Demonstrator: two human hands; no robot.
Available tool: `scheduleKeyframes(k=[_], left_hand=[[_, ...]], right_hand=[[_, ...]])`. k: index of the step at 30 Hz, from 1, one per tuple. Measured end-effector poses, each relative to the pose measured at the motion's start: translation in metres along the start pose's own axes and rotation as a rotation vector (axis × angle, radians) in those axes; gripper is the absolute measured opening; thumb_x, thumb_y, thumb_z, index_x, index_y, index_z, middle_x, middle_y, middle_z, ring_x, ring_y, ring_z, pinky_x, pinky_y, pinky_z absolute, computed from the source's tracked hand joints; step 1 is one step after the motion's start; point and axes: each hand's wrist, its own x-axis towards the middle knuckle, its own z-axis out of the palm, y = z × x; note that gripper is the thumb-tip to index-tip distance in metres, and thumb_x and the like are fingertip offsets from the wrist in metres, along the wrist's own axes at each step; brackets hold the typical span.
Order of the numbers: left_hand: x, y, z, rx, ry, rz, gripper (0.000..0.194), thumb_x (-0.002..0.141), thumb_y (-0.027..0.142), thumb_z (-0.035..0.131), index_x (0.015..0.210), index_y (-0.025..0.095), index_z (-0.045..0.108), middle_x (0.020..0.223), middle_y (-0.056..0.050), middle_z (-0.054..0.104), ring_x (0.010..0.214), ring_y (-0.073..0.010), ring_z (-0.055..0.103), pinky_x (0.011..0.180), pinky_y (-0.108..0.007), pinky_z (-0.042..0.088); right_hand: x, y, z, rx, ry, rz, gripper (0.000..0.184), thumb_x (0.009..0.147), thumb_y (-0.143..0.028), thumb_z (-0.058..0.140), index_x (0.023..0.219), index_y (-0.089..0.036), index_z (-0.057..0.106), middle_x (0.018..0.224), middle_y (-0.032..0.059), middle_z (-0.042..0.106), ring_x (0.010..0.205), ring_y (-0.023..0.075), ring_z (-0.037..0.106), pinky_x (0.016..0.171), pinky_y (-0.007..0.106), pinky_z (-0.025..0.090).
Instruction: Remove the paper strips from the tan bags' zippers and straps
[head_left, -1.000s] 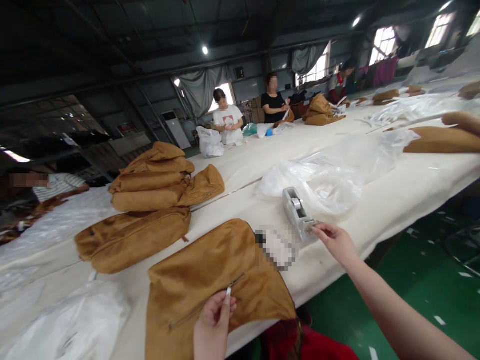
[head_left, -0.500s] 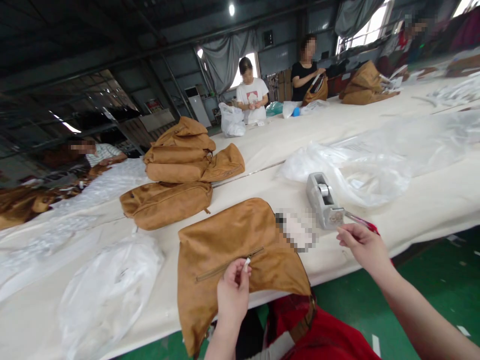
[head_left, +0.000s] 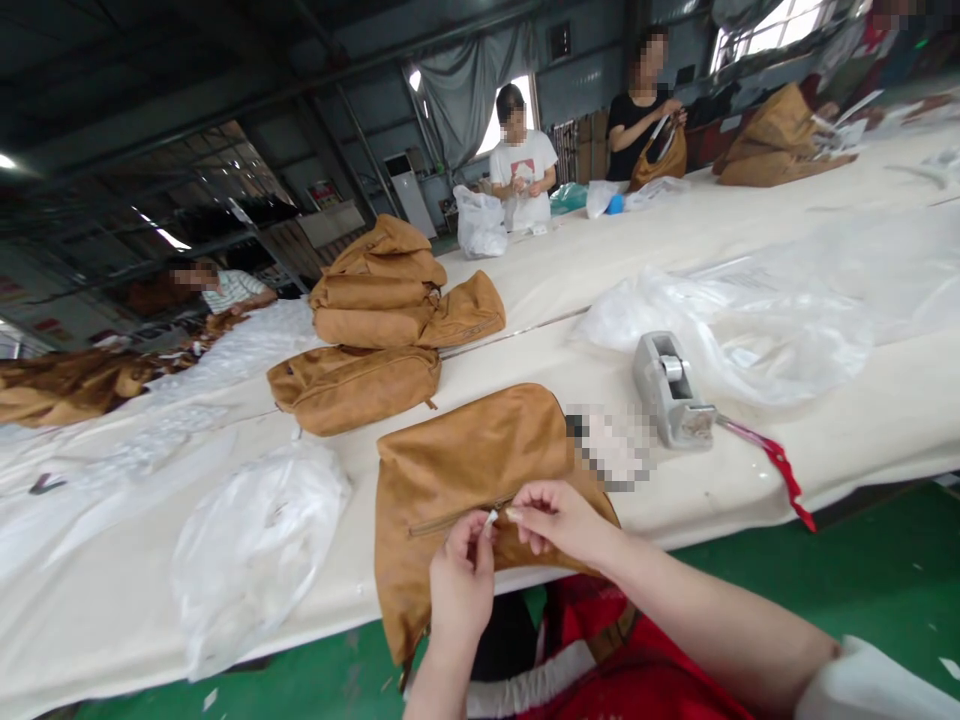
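Note:
A tan bag (head_left: 466, 450) with a zipper (head_left: 444, 523) across its front lies at the table's near edge. Over that zipper, my left hand (head_left: 461, 575) pinches a small white wrapping piece (head_left: 491, 517), probably around the zipper pull, which is too small to make out. Just to the right, close to the white piece, my right hand (head_left: 562, 520) has thumb and forefinger pressed together. Whatever sits between those fingertips, perhaps a bit of clear tape, cannot be made out. A grey tape dispenser (head_left: 673, 400) stands beyond my right hand.
Several tan bags (head_left: 375, 325) are piled behind. Clear plastic bags lie left (head_left: 259, 550) and right (head_left: 795, 340). A red-handled tool (head_left: 780, 465) rests by the dispenser. Across the table stand people, one in a white shirt (head_left: 523, 175) and one in black (head_left: 637, 120).
My right hand has moved left from beside the tape dispenser to my left hand over the bag. My left hand keeps its pinch on the white piece. The view has shifted slightly.

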Motion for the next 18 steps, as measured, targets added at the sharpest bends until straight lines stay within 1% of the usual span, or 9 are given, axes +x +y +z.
scheduleKeyframes(k=[3, 6, 8, 10, 12, 14, 15, 16, 18], left_hand=[[-0.003, 0.003, 0.003, 0.106, 0.076, 0.115, 0.018, 0.088, 0.030, 0.048, 0.096, 0.021, 0.062, 0.085, -0.007, 0.072, 0.079, -0.0212, 0.069, 0.075, -0.033, 0.054], [-0.007, 0.002, 0.007, 0.169, 0.139, 0.198, 0.026, 0.089, 0.026, 0.047, 0.113, 0.019, 0.053, 0.088, -0.007, 0.072, 0.079, -0.0214, 0.069, 0.074, -0.033, 0.054], [-0.010, 0.001, 0.010, 0.204, 0.171, 0.232, 0.032, 0.089, 0.024, 0.047, 0.121, 0.017, 0.046, 0.088, -0.008, 0.072, 0.078, -0.0217, 0.069, 0.073, -0.034, 0.054], [-0.012, 0.000, 0.012, 0.243, 0.194, 0.259, 0.030, 0.089, 0.023, 0.048, 0.118, 0.016, 0.048, 0.090, -0.010, 0.072, 0.081, -0.0227, 0.069, 0.074, -0.035, 0.054], [-0.011, 0.001, 0.012, 0.274, 0.188, 0.267, 0.025, 0.088, 0.022, 0.047, 0.113, 0.017, 0.054, 0.092, -0.012, 0.072, 0.084, -0.0238, 0.069, 0.076, -0.036, 0.054], [-0.009, 0.002, 0.010, 0.264, 0.156, 0.237, 0.023, 0.088, 0.022, 0.047, 0.106, 0.019, 0.060, 0.093, -0.012, 0.072, 0.086, -0.0245, 0.069, 0.078, -0.037, 0.054], [-0.008, 0.004, 0.009, 0.231, 0.132, 0.196, 0.022, 0.088, 0.023, 0.047, 0.103, 0.019, 0.063, 0.093, -0.011, 0.072, 0.086, -0.0245, 0.069, 0.079, -0.037, 0.054], [-0.007, 0.005, 0.007, 0.167, 0.097, 0.139, 0.022, 0.087, 0.025, 0.048, 0.101, 0.020, 0.065, 0.092, -0.011, 0.073, 0.085, -0.0239, 0.069, 0.079, -0.037, 0.054], [-0.004, 0.008, 0.004, -0.046, 0.002, -0.015, 0.022, 0.086, 0.029, 0.051, 0.098, 0.019, 0.066, 0.088, -0.009, 0.073, 0.079, -0.0214, 0.069, 0.076, -0.035, 0.055]], right_hand=[[0.011, 0.007, 0.016, 0.000, 0.007, 0.040, 0.034, 0.071, -0.049, 0.068, 0.069, -0.016, 0.057, 0.052, -0.0039, 0.058, 0.036, 0.0057, 0.046, 0.037, 0.018, 0.033], [0.016, 0.013, 0.017, -0.015, 0.027, 0.024, 0.029, 0.073, -0.043, 0.067, 0.067, -0.017, 0.057, 0.052, -0.0038, 0.058, 0.035, 0.0054, 0.045, 0.036, 0.017, 0.032], [0.016, 0.016, 0.015, -0.020, 0.021, 0.029, 0.026, 0.074, -0.040, 0.066, 0.067, -0.016, 0.058, 0.052, -0.0039, 0.058, 0.035, 0.0051, 0.044, 0.036, 0.017, 0.032], [0.017, 0.016, 0.013, -0.034, 0.012, 0.044, 0.024, 0.075, -0.038, 0.066, 0.067, -0.016, 0.059, 0.051, -0.0039, 0.058, 0.035, 0.0049, 0.044, 0.036, 0.017, 0.032], [0.016, 0.015, 0.011, -0.062, 0.006, 0.064, 0.022, 0.076, -0.035, 0.064, 0.068, -0.016, 0.059, 0.051, -0.0036, 0.059, 0.035, 0.0050, 0.045, 0.036, 0.016, 0.032], [0.015, 0.015, 0.009, -0.102, -0.002, 0.084, 0.020, 0.077, -0.033, 0.063, 0.068, -0.015, 0.060, 0.052, -0.0029, 0.060, 0.036, 0.0052, 0.046, 0.036, 0.016, 0.034], [0.014, 0.015, 0.008, -0.118, -0.012, 0.092, 0.019, 0.077, -0.033, 0.063, 0.069, -0.015, 0.061, 0.054, -0.0024, 0.061, 0.037, 0.0054, 0.048, 0.037, 0.016, 0.036], [0.013, 0.015, 0.007, -0.128, -0.029, 0.099, 0.019, 0.077, -0.033, 0.063, 0.071, -0.015, 0.062, 0.056, -0.0017, 0.062, 0.040, 0.0059, 0.050, 0.039, 0.016, 0.038], [0.011, 0.016, 0.005, -0.121, -0.081, 0.104, 0.020, 0.077, -0.034, 0.063, 0.076, -0.015, 0.065, 0.063, 0.0001, 0.066, 0.046, 0.0074, 0.056, 0.045, 0.017, 0.045]])
